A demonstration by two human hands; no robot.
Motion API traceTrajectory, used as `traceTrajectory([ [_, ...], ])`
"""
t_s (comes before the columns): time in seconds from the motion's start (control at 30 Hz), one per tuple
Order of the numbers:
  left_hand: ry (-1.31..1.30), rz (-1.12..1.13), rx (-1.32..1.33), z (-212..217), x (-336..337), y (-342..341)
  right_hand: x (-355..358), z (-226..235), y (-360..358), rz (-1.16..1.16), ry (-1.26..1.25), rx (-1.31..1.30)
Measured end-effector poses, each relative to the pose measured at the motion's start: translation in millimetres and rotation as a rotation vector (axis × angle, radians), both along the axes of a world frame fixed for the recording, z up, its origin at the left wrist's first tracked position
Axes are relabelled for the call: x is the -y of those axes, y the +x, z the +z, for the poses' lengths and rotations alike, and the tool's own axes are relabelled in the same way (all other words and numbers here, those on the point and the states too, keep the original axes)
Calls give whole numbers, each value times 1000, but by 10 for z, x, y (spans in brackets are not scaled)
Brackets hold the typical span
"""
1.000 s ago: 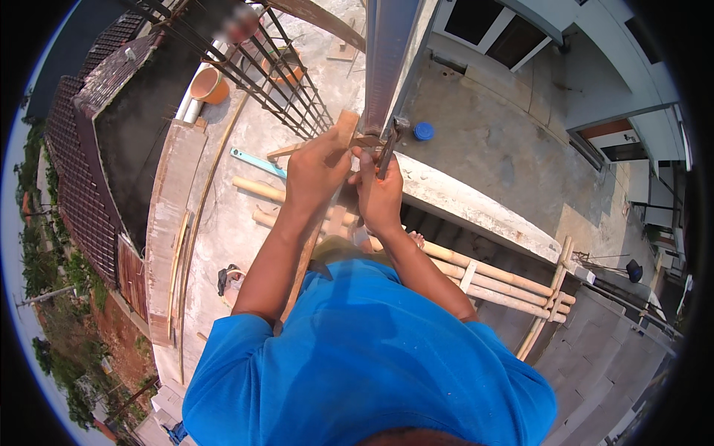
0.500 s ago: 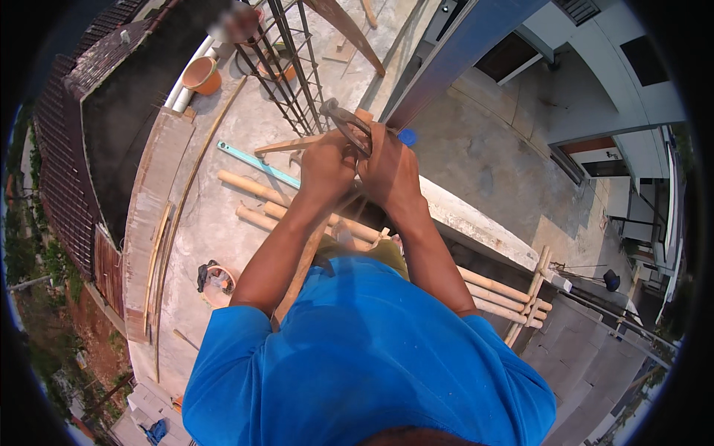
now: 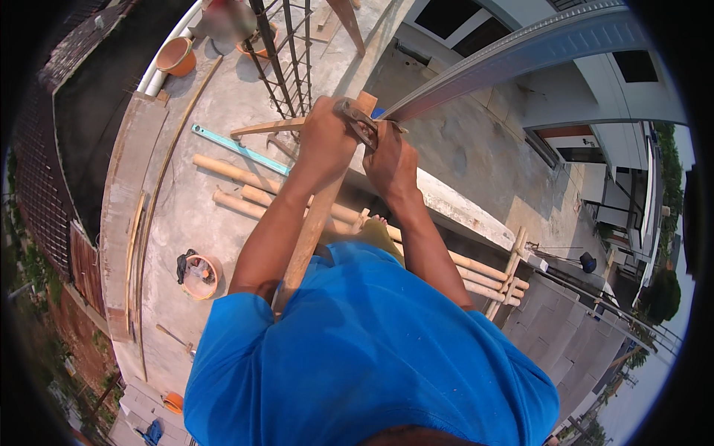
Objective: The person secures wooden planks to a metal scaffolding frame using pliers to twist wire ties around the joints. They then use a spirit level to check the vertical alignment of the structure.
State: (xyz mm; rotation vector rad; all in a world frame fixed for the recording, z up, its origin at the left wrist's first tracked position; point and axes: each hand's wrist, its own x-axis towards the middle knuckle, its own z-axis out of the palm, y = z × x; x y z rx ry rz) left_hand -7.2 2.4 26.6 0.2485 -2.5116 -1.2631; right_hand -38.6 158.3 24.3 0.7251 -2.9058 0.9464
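Note:
In front of my chest, both hands are raised close together around a rusty dark metal tool with a curved, two-armed head. My right hand is closed on it, fingers curled in. Just beside it, my left hand is closed too, against the tool and a long wooden batten; what its fingers grip is hidden. The batten slants from my left elbow up behind the hands, its end showing above them. A second wooden piece meets the area left of my left hand.
Left lie a teal straightedge, bamboo poles and a basin. A rebar cage stands ahead, an orange bucket farther left. A metal beam rises ahead right. Beyond the concrete ledge is a drop to a lower floor.
My view has shifted, so surroundings sit farther left. The tool has turned between my hands, my right hand sits lower beside it, and more of the batten shows.

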Motion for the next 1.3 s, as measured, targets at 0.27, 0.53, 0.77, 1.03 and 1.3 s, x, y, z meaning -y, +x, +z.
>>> traceTrajectory([
  [0.27, -300, -484, -184, 77, 463, -455, 32, -87, 53, 3, -273, 117],
  [0.53, 151, -566, -36, -223, 478, -588, 160, 36, 25, -52, -343, 205],
  [0.77, 992, -307, 193, -200, 169, -180, -14, 243, -21, 35, -245, 400],
  [1.03, 157, -390, -92, -153, 261, -85, -250, 553, 20, -46, -589, 1131],
  [1.3, 49, -298, 22, -34, 99, -14, -687, 655, 630, 45, -841, 1394],
])
